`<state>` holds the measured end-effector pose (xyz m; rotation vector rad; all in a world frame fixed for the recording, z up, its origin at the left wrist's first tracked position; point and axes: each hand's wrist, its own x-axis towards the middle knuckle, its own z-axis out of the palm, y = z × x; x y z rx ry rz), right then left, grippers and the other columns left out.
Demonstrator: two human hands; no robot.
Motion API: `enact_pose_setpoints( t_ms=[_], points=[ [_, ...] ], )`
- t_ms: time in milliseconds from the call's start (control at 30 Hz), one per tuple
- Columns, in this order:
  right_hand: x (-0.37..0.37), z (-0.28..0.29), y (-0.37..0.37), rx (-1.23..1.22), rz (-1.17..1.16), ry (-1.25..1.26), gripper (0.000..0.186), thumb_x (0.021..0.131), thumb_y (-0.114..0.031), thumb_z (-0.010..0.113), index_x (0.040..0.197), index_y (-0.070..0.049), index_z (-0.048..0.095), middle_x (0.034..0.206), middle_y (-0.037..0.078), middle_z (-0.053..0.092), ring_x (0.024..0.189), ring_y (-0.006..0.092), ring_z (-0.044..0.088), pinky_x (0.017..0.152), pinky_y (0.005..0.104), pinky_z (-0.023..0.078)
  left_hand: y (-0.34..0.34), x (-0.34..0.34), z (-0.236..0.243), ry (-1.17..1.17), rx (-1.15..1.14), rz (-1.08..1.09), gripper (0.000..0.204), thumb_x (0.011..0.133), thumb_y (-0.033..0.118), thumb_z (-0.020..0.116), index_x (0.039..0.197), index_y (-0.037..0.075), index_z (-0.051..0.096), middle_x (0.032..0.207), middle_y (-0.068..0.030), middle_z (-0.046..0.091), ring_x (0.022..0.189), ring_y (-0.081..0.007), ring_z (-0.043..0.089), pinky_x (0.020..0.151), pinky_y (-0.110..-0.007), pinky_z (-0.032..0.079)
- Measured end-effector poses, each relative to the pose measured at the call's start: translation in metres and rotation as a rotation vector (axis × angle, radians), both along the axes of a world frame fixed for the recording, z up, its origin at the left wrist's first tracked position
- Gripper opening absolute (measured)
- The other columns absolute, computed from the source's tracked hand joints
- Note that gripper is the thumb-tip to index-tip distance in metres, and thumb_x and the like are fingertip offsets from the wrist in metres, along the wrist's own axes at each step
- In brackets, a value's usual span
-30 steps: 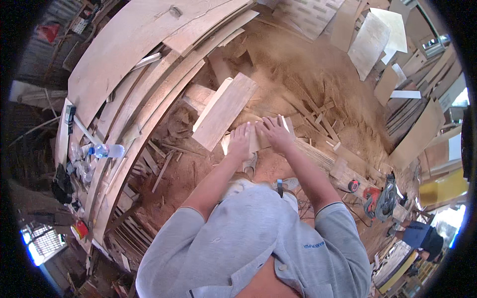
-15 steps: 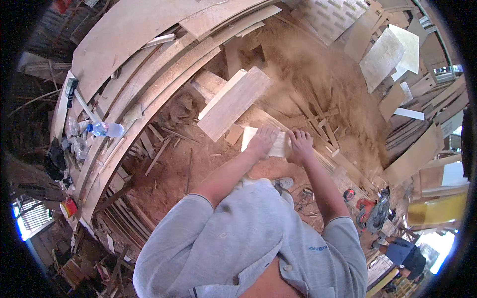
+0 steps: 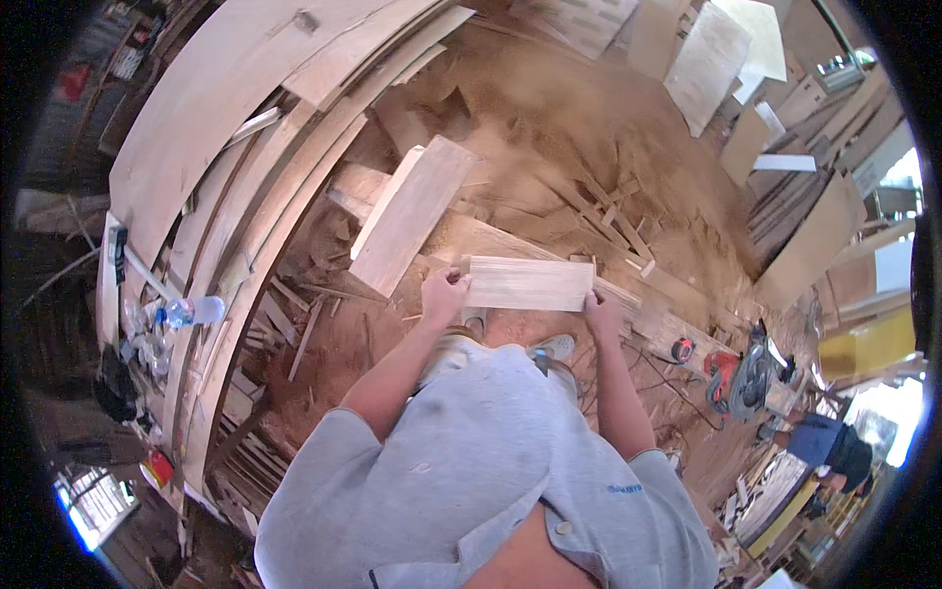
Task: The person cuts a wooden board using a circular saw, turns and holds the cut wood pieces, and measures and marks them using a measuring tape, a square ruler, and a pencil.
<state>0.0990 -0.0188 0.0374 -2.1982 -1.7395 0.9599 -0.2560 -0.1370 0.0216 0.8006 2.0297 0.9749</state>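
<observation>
I hold a pale rectangular wood board point(image 3: 528, 283) flat in front of me, one hand on each end. My left hand point(image 3: 444, 294) grips its left end and my right hand point(image 3: 601, 312) grips its right end. The board hangs above a floor covered in sawdust and offcuts. A longer plank point(image 3: 412, 214) lies on the floor just beyond my left hand.
Long curved planks point(image 3: 245, 147) are stacked along the left. A plastic water bottle point(image 3: 192, 311) lies by them. A circular saw point(image 3: 751, 373) and a small red tape measure point(image 3: 683, 348) sit on the floor at right. Another person point(image 3: 829, 444) crouches at the lower right. Boards lean at the back right.
I have lifted the board up off the floor, turned it sideways and spread my hands to its two ends. My view has shifted slightly.
</observation>
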Motion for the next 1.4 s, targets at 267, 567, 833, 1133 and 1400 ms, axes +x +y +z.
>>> enact_pose_setpoints(
  t_ms=[267, 567, 833, 1133, 1400],
  points=[
    [0.000, -0.014, -0.005, 0.103, 0.100, 0.047, 0.035, 0.097, -0.034, 0.069, 0.116, -0.007, 0.081, 0.101, 0.023, 0.079, 0.094, 0.0383, 0.078, 0.084, 0.0446, 0.059, 0.001, -0.009, -0.014, 0.016, -0.078, -0.052, 0.034, 0.091, 0.027, 0.082, 0.110, 0.000, 0.083, 0.099, -0.0183, 0.083, 0.092, -0.0265, 0.080, 0.086, -0.039, 0.061],
    [-0.010, 0.016, -0.002, -0.062, 0.116, 0.005, 0.045, 0.094, -0.043, 0.078, 0.117, -0.005, 0.082, 0.102, 0.018, 0.082, 0.093, 0.0273, 0.080, 0.085, 0.0389, 0.059, 0.008, -0.004, -0.002, 0.053, -0.170, -0.053, 0.037, 0.088, 0.030, 0.084, 0.109, 0.000, 0.082, 0.096, -0.0157, 0.083, 0.090, -0.0240, 0.079, 0.085, -0.038, 0.061],
    [-0.005, 0.020, 0.004, -0.124, 0.063, 0.079, 0.055, 0.087, -0.045, 0.085, 0.119, -0.002, 0.081, 0.102, 0.017, 0.083, 0.093, 0.0281, 0.080, 0.087, 0.0386, 0.060, 0.020, -0.024, 0.018, 0.072, -0.312, -0.250, 0.051, 0.087, 0.035, 0.084, 0.122, -0.002, 0.076, 0.117, -0.0221, 0.079, 0.109, -0.0337, 0.076, 0.097, -0.044, 0.059],
    [-0.016, 0.012, -0.021, 0.032, -0.011, 0.091, 0.078, 0.086, -0.050, 0.085, 0.140, 0.002, 0.066, 0.119, 0.024, 0.078, 0.110, 0.0357, 0.076, 0.098, 0.0455, 0.058, 0.046, -0.087, 0.063, 0.919, -0.380, -0.112, 0.115, 0.073, 0.040, 0.094, 0.164, 0.001, 0.036, 0.162, -0.0230, 0.043, 0.151, -0.0410, 0.040, 0.128, -0.054, 0.030],
    [-0.016, 0.053, -0.027, 0.189, -0.011, -0.063, 0.076, 0.087, -0.050, 0.084, 0.140, 0.001, 0.066, 0.136, 0.029, 0.069, 0.130, 0.0428, 0.064, 0.111, 0.0491, 0.050, 0.030, -0.108, 0.089, 0.364, -0.015, -0.203, 0.097, 0.072, 0.032, 0.091, 0.155, -0.001, 0.054, 0.142, -0.0174, 0.063, 0.134, -0.0367, 0.058, 0.118, -0.048, 0.045]
  ],
)
